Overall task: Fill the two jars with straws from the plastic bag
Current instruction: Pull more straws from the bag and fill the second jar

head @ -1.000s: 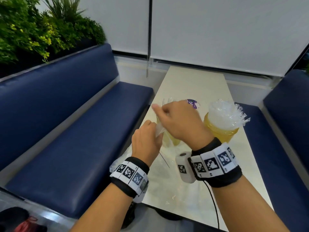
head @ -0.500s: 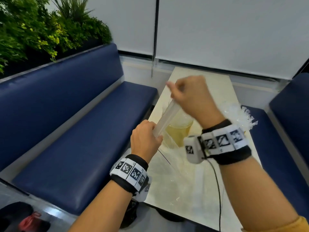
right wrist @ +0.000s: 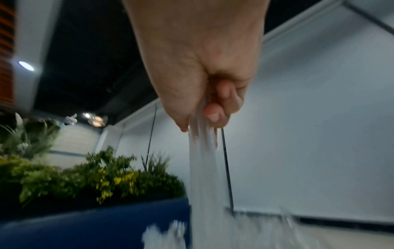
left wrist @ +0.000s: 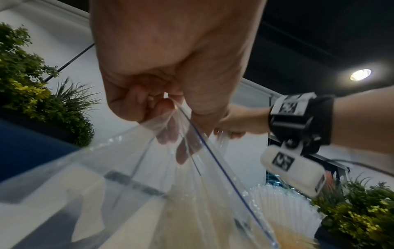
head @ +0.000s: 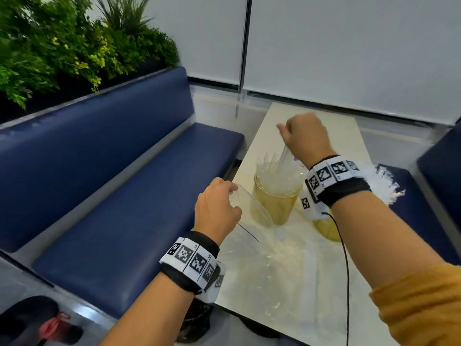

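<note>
My right hand [head: 290,138] pinches a small bunch of clear straws [head: 283,158] from above, their lower ends in the near-left amber jar [head: 277,201], which holds several straws. In the right wrist view the straws [right wrist: 202,160] hang blurred from my right hand [right wrist: 204,118]. My left hand [head: 230,199] grips the raised mouth of the clear plastic bag [head: 262,255], which lies on the table; its blue-lined rim [left wrist: 213,160] runs from my left hand [left wrist: 168,102]. The second jar [head: 326,228] sits behind my right wrist, packed with straws [head: 384,183].
The narrow cream table [head: 311,113] runs away from me between two blue benches [head: 124,208]. Plants [head: 62,46] stand behind the left bench. A black cable [head: 345,258] trails from my right wrist across the table. White blinds [head: 349,46] close off the far end.
My right hand has drawn the straws out of the bag, lifted them and carried them over the left jar. My left hand keeps its hold on the bag's mouth.
</note>
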Action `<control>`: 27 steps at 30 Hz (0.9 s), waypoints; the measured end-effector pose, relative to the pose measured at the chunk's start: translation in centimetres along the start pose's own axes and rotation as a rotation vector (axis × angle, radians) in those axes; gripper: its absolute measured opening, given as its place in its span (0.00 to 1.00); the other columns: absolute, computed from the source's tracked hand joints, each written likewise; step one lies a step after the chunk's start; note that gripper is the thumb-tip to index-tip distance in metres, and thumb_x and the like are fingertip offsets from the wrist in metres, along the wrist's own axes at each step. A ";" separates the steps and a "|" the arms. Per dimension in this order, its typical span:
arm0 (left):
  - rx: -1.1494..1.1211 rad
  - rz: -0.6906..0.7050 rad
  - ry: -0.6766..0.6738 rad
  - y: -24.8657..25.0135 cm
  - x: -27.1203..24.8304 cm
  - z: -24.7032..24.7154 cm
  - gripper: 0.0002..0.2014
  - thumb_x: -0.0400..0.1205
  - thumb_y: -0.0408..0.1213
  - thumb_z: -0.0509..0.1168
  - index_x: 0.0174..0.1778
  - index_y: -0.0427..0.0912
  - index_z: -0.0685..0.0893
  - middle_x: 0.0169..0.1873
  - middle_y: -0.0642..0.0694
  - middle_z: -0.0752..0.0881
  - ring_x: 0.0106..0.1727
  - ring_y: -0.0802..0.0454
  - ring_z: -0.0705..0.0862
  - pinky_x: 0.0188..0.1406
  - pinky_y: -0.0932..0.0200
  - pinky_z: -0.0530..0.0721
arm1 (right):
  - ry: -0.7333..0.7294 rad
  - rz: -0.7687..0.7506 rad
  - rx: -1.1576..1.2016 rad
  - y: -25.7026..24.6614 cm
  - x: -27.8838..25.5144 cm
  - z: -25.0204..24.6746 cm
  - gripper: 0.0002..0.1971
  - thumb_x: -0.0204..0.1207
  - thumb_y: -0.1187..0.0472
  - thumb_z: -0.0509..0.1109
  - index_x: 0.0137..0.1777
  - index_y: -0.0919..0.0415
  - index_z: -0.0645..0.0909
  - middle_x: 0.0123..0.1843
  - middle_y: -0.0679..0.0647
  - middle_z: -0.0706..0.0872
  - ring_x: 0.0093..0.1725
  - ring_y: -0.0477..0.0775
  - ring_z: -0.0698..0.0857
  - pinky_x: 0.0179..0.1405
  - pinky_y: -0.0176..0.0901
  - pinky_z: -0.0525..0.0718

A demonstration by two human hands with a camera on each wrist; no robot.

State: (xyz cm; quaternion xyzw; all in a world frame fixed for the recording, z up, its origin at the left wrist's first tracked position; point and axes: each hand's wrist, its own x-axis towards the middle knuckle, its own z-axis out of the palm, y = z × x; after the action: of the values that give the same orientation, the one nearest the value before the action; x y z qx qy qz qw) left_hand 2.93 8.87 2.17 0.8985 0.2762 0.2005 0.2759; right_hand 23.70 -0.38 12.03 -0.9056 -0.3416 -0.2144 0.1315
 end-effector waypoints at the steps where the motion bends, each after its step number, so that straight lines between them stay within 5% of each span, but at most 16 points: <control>1: -0.009 0.017 -0.006 -0.1 0.0 -0.1 0.23 0.73 0.35 0.73 0.65 0.53 0.84 0.59 0.57 0.82 0.57 0.52 0.84 0.55 0.56 0.83 | -0.046 0.005 -0.001 0.1 -0.2 1.3 0.24 0.85 0.48 0.62 0.38 0.65 0.85 0.33 0.59 0.81 0.35 0.62 0.81 0.35 0.45 0.78; 6: -0.010 0.070 -0.084 -0.1 -0.3 -1.1 0.28 0.74 0.29 0.69 0.71 0.54 0.79 0.64 0.57 0.79 0.59 0.50 0.82 0.56 0.57 0.81 | -0.186 -0.045 -0.115 0.7 -2.3 6.7 0.28 0.87 0.43 0.52 0.35 0.60 0.81 0.35 0.58 0.84 0.35 0.61 0.84 0.38 0.46 0.80; 9: -0.020 0.093 -0.115 0.1 -0.2 -1.6 0.30 0.75 0.28 0.66 0.73 0.53 0.77 0.66 0.57 0.77 0.60 0.48 0.81 0.57 0.53 0.82 | -0.259 -0.128 -0.251 1.2 -3.6 8.6 0.25 0.88 0.49 0.50 0.44 0.59 0.86 0.42 0.60 0.87 0.45 0.65 0.86 0.50 0.55 0.84; 14: -0.016 0.119 -0.144 0.4 0.2 -1.7 0.30 0.76 0.28 0.66 0.75 0.52 0.76 0.67 0.55 0.77 0.60 0.47 0.81 0.59 0.54 0.80 | -0.152 -0.056 -0.283 1.2 -3.7 7.3 0.20 0.82 0.43 0.59 0.55 0.55 0.86 0.57 0.57 0.83 0.59 0.63 0.77 0.54 0.57 0.79; 17: -0.021 0.123 -0.150 0.8 0.3 -1.3 0.30 0.76 0.29 0.67 0.74 0.52 0.76 0.65 0.55 0.77 0.58 0.45 0.81 0.58 0.49 0.83 | 0.017 -0.028 -0.193 0.4 -4.2 4.3 0.17 0.81 0.44 0.64 0.51 0.56 0.86 0.55 0.56 0.83 0.56 0.62 0.77 0.51 0.54 0.76; 19: -0.019 0.123 -0.146 1.2 0.5 -1.1 0.30 0.75 0.29 0.67 0.74 0.52 0.76 0.65 0.54 0.77 0.58 0.45 0.81 0.58 0.47 0.84 | 0.049 -0.011 -0.041 -0.6 -5.0 2.1 0.15 0.82 0.48 0.64 0.44 0.57 0.86 0.46 0.54 0.85 0.45 0.57 0.80 0.41 0.45 0.74; 21: -0.020 0.125 -0.141 1.5 0.6 -1.0 0.30 0.75 0.29 0.66 0.74 0.51 0.76 0.65 0.54 0.76 0.58 0.44 0.81 0.58 0.46 0.83 | -0.065 -0.036 0.160 -1.7 -6.3 0.2 0.17 0.80 0.52 0.65 0.33 0.61 0.83 0.32 0.55 0.85 0.30 0.54 0.78 0.31 0.40 0.73; 23: -0.026 0.129 -0.139 1.8 0.6 -1.0 0.30 0.75 0.29 0.67 0.74 0.51 0.76 0.65 0.53 0.76 0.58 0.44 0.81 0.58 0.45 0.83 | -0.355 -0.076 0.391 -2.5 -8.1 -1.1 0.18 0.77 0.56 0.66 0.28 0.65 0.84 0.25 0.57 0.86 0.23 0.55 0.82 0.25 0.43 0.82; 25: -0.027 0.142 -0.143 2.3 0.5 -1.0 0.31 0.74 0.29 0.69 0.75 0.51 0.76 0.65 0.53 0.76 0.59 0.44 0.81 0.58 0.46 0.84 | -0.694 -0.084 0.462 -3.3 -9.9 -1.1 0.15 0.78 0.58 0.67 0.33 0.64 0.87 0.27 0.55 0.89 0.26 0.52 0.87 0.29 0.41 0.87; 27: -0.020 0.163 -0.162 2.9 0.3 -0.9 0.32 0.74 0.30 0.72 0.76 0.51 0.75 0.67 0.54 0.75 0.58 0.44 0.81 0.56 0.47 0.84 | -0.822 -0.166 0.300 -4.0 -11.3 0.4 0.11 0.80 0.58 0.67 0.42 0.63 0.87 0.35 0.51 0.88 0.34 0.53 0.85 0.36 0.41 0.83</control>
State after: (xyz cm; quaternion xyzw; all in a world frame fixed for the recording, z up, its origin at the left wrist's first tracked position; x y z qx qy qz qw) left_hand 3.76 7.40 4.67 0.9285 0.1769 0.1518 0.2890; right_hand 13.52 -3.67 6.65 -0.8559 -0.4645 0.2056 0.0972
